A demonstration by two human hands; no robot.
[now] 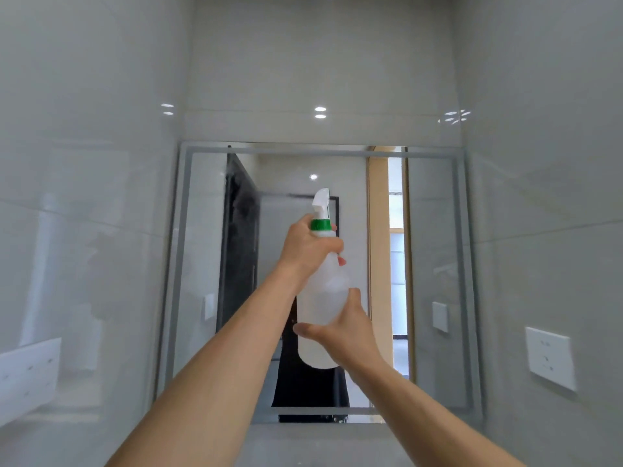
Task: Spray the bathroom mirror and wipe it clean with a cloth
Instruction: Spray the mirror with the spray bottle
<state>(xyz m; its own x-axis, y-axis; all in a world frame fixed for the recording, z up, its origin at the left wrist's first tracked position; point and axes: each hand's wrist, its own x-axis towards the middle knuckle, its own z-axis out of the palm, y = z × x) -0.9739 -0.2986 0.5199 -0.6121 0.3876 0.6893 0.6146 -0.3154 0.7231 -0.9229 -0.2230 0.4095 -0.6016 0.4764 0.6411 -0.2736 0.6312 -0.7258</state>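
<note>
**Spray step under way, bottle aimed at mirror**

Spray bottle [323,291] held up in front of the mirror [431,230], nozzle end up and pointing toward the glass, upper-centre area. Left hand [308,246] wraps the neck just under the green collar [320,225], fingers curled round it at the trigger; whether the trigger is squeezed right now, cannot tell. Right hand [344,328] cups the lower body of the bottle from the side, thumb and fingers curved round it, steadying. Bottle looks translucent, fill level not readable.

Faint haze on the dark part of the reflection, upper left of the glass — could be mist, could be blur; not sure. No cloth in view.

Wall switch plates: one right [550,357], one left [28,372], on grey tiled walls.

Judgement: this is the spraying step, wiping not yet begun. Next calls for covering the rest of the glass, then freeing a hand, setting the bottle down and fetching a cloth, wherever it is.
</note>
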